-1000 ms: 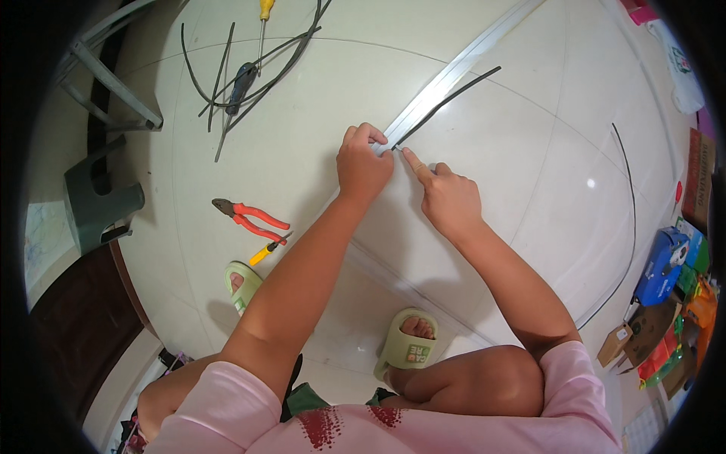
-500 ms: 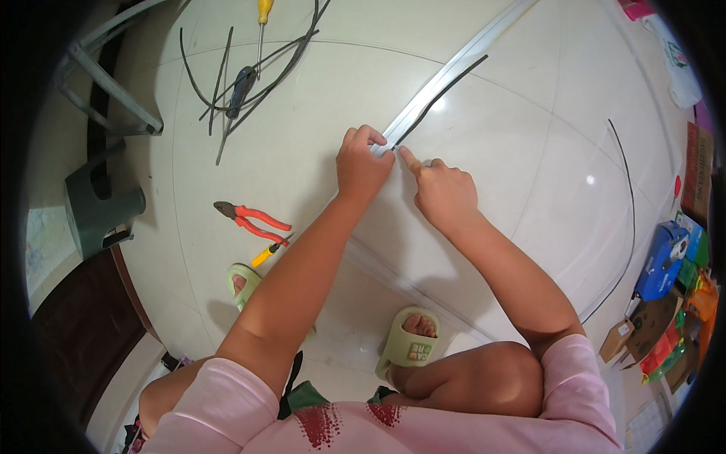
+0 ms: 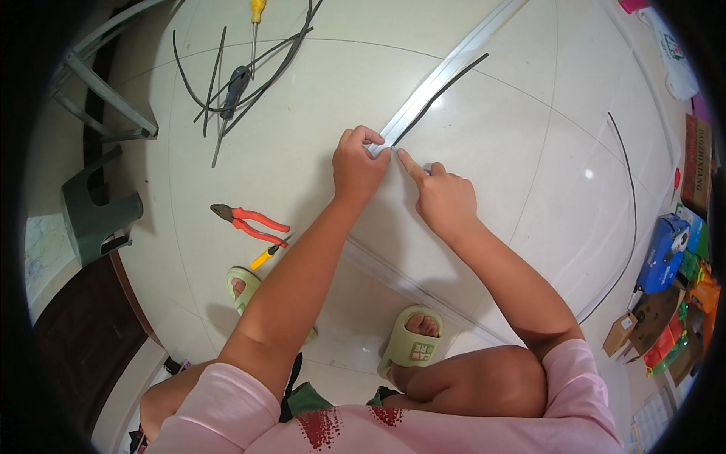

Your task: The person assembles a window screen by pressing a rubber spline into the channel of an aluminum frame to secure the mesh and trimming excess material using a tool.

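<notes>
A long, narrow white strip (image 3: 446, 74) with ridges along it runs from my hands up toward the far right. At its near end my left hand (image 3: 358, 168) is closed, thumb and fingers pinching the strip. Along the strip's right edge lies a black cord (image 3: 439, 97), its near end by my fingers and its far end bending away. My right hand (image 3: 446, 195) has its index finger stretched to the cord's near end, with the other fingers curled. A small bluish bit shows at those curled fingers, too little to name.
Red-handled pliers (image 3: 249, 219) and a small yellow-handled screwdriver (image 3: 266, 255) lie left of my left forearm. Farther off are loose black cords (image 3: 283, 68) and two more screwdrivers. A green stool (image 3: 98, 212) stands at left; boxes, including a blue case (image 3: 662, 253), line the right. A thin black cord (image 3: 630, 189) curves nearby.
The view has shifted slightly. My left hand keeps its pinch on the strip, and my right index finger stays at the cord's near end, with hardly any movement.
</notes>
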`<state>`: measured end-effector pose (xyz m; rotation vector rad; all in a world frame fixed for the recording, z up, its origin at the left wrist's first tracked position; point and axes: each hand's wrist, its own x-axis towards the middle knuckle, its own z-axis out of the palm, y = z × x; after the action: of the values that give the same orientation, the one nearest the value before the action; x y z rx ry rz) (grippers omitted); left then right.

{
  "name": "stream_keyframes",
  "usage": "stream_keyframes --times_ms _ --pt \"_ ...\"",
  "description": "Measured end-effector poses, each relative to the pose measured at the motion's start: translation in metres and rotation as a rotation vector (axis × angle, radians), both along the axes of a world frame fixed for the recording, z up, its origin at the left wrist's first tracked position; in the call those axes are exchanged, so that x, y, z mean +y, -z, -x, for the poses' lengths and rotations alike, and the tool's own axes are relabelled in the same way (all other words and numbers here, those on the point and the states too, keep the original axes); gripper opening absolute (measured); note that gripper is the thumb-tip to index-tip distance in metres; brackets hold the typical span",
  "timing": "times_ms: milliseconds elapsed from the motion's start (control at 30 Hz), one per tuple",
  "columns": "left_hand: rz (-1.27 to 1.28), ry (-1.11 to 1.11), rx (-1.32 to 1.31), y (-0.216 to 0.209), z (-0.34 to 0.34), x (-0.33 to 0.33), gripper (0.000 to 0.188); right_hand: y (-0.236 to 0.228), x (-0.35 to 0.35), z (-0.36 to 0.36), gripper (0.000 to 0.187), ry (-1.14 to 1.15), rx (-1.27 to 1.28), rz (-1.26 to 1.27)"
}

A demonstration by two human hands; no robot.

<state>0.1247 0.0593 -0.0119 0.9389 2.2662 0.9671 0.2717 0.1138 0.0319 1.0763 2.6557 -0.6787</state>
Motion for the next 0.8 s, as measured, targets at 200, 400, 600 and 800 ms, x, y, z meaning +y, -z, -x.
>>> stream_keyframes --times_ms 200,400,600,800 --pt "0.008 0.01 0.019 0.003 0.004 0.001 0.021 -0.008 0.006 0.009 0.072 0.009 -0.071 0.037" --pt "0.057 0.054 0.057 -0.01 0.006 0.011 0.027 -0.003 0.021 -0.004 0.067 0.038 0.118 0.079" --pt "-0.228 0.226 0.281 -0.003 0.003 0.022 0.031 0.005 0.022 -0.005 0.068 0.067 0.105 0.006" --pt "0.026 0.032 0.001 -0.009 0.0 0.026 0.025 0.001 0.025 -0.006 0.067 0.035 0.061 -0.009"
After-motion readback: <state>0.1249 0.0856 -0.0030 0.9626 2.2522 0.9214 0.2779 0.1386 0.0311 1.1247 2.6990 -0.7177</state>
